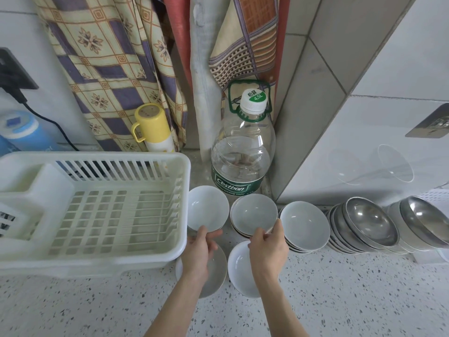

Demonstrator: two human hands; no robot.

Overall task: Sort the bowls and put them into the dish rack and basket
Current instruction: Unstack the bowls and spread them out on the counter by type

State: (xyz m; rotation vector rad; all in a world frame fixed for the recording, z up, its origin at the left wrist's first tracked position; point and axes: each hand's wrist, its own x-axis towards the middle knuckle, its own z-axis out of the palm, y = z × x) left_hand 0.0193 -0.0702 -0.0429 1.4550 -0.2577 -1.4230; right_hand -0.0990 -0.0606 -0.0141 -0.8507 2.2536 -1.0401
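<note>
Speckled table at the frame's bottom: our left hand grips one white bowl, right hand pinches a stacked bowl, probably for the empty dish rack at left.

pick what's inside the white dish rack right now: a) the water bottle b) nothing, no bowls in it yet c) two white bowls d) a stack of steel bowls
b: the dish rack shows only its bare slotted floor, while the left hand holds a white bowl beside it, outside its rim, and the steel bowls sit far right on the counter.
</note>
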